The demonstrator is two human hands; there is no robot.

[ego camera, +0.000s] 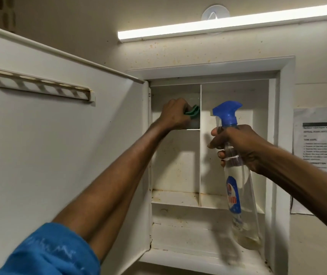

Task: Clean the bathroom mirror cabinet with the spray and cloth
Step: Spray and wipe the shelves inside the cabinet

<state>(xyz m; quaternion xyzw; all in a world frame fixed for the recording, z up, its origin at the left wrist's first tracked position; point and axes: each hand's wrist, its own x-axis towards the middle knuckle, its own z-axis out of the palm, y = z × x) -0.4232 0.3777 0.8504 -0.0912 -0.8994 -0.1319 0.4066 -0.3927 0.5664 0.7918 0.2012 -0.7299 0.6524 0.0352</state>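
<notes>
Wiping upper-left compartment of mirror cabinet (277, 135), door (69, 145) swung open beside left forearm. Head view only: green cloth (54, 113) bunched under left hand (173, 113), hand clenched on it, pressed against compartment's back wall. Spray bottle (240, 185) gripped at neck by right hand (238, 144), held upright, nozzle aimed into cabinet, well right of cloth. Rust stains seen on shelves below both hands. Advised: firm overlapping strokes, corners reached, bottle kept clear of wiping.
</notes>
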